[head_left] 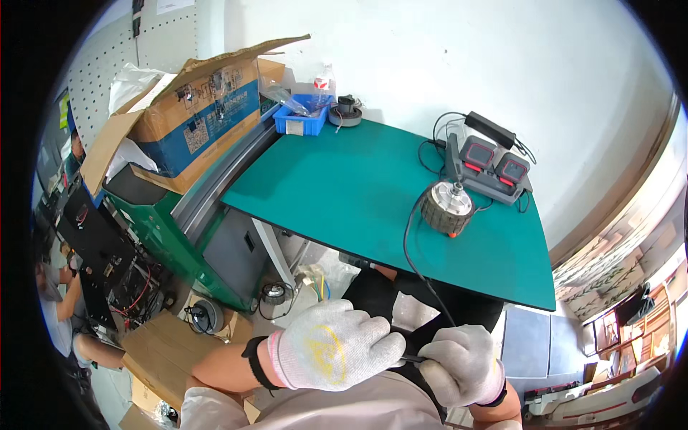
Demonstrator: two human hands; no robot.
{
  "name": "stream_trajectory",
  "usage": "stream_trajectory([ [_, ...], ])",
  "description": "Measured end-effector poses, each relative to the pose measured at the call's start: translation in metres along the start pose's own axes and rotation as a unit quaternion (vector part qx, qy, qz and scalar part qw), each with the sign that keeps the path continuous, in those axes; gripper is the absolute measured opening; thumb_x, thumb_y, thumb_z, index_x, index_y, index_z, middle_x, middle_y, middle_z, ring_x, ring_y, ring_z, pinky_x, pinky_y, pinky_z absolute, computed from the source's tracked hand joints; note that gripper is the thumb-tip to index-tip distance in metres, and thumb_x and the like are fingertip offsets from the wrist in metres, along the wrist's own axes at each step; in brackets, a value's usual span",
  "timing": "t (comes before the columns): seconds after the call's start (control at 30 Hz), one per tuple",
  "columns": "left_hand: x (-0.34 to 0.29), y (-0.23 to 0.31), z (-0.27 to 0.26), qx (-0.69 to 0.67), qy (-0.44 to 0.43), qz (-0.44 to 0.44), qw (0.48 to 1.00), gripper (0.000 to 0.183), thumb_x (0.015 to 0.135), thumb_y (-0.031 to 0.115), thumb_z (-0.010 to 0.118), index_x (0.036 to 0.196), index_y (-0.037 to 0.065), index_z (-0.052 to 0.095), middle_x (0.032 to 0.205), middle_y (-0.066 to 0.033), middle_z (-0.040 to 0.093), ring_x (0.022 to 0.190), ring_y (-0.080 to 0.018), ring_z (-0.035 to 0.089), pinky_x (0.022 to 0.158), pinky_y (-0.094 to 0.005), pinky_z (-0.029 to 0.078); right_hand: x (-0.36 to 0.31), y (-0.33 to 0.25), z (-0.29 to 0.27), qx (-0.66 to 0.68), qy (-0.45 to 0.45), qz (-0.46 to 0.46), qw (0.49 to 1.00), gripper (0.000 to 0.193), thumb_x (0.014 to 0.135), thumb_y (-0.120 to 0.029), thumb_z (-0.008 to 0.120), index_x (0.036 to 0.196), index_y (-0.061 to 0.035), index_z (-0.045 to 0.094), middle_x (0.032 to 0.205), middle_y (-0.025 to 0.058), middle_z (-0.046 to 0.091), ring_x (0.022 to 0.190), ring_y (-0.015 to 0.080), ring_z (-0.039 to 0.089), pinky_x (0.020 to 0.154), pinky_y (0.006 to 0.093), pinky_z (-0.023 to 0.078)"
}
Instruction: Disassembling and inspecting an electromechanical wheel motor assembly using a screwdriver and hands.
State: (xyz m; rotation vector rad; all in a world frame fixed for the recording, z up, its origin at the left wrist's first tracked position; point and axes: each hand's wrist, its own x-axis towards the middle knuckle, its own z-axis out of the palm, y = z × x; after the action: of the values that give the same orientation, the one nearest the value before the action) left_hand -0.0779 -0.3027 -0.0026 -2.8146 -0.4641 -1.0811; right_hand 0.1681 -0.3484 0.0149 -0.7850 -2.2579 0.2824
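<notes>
Both of my hands wear white knit gloves and are held close together in front of my body, below the table's near edge. My left hand (pixel 337 345) is closed, pinching a short stretch of black cable (pixel 411 358) that shows between the two hands. My right hand (pixel 462 365) is closed on the same cable, which rises from it over the table edge. It leads to a wheel hub motor (pixel 448 206) with a dark treaded tyre and silver hub, lying on the green table (pixel 337 186). The cable's end is hidden by my gloves.
Behind the wheel motor stands a grey charger dock (pixel 487 170) with two batteries and a black power adapter (pixel 491 130). At the back left are a blue bin (pixel 299 125), a plastic bottle (pixel 325 82) and a dark round part (pixel 345 115). A large cardboard box (pixel 197 122) stands left.
</notes>
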Motion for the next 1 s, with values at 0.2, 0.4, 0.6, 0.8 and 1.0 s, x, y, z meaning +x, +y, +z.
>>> stream_trajectory([
  [0.2, -0.012, -0.012, -0.003, -0.252, -0.061, -0.038, 0.965, 0.018, 0.095, 0.022, 0.072, 0.091, 0.01, 0.061, 0.065, -0.0069, 0.054, 0.057, -0.0299, 0.06, 0.05, -0.0416, 0.044, -0.004, 0.004, -0.002, -0.073, -0.081, -0.084, 0.991, 0.022, 0.078, -0.017, 0.08, 0.093, -0.0036, 0.071, 0.067, 0.0039, 0.055, 0.054, 0.0228, 0.06, 0.045, 0.0353, 0.046],
  [0.4, -0.019, -0.027, -0.018, -0.227, -0.128, -0.037, 0.965, 0.024, 0.092, 0.017, 0.077, 0.114, 0.008, 0.075, 0.073, -0.005, 0.061, 0.061, -0.0268, 0.061, 0.054, -0.0386, 0.047, -0.011, 0.016, 0.008, -0.039, -0.007, -0.062, 0.997, 0.018, 0.068, -0.012, 0.08, 0.081, -0.0049, 0.069, 0.058, 0.0049, 0.051, 0.044, 0.0223, 0.053, 0.04, 0.035, 0.039],
  [0.6, -0.021, -0.024, -0.012, -0.133, -0.05, -0.028, 0.989, 0.031, 0.087, 0.021, 0.078, 0.115, 0.008, 0.074, 0.075, -0.0024, 0.06, 0.063, -0.0238, 0.062, 0.055, -0.0371, 0.049, -0.011, 0.016, 0.007, -0.018, 0.027, -0.03, 0.999, 0.02, 0.073, -0.011, 0.079, 0.089, -0.0045, 0.069, 0.063, 0.0061, 0.056, 0.048, 0.0253, 0.057, 0.043, 0.0373, 0.042],
  [0.8, -0.011, -0.001, 0.002, -0.081, -0.076, 0.006, 0.994, 0.029, 0.084, 0.031, 0.079, 0.104, 0.012, 0.072, 0.069, 0.0, 0.051, 0.059, -0.0194, 0.058, 0.053, -0.0349, 0.045, -0.003, 0.005, 0.017, -0.037, -0.028, -0.055, 0.997, 0.023, 0.076, -0.017, 0.08, 0.093, -0.0043, 0.072, 0.065, 0.0038, 0.052, 0.052, 0.0223, 0.058, 0.045, 0.0348, 0.045],
  [1.0, -0.013, -0.002, -0.014, -0.036, -0.116, 0.035, 0.992, 0.02, 0.079, 0.029, 0.074, 0.093, 0.016, 0.069, 0.067, 0.0018, 0.046, 0.058, -0.0167, 0.056, 0.052, -0.0332, 0.043, -0.003, 0.002, 0.007, -0.076, -0.043, -0.073, 0.993, 0.021, 0.077, -0.021, 0.083, 0.093, -0.0081, 0.077, 0.059, -0.0012, 0.047, 0.047, 0.0165, 0.054, 0.042, 0.0312, 0.042],
])
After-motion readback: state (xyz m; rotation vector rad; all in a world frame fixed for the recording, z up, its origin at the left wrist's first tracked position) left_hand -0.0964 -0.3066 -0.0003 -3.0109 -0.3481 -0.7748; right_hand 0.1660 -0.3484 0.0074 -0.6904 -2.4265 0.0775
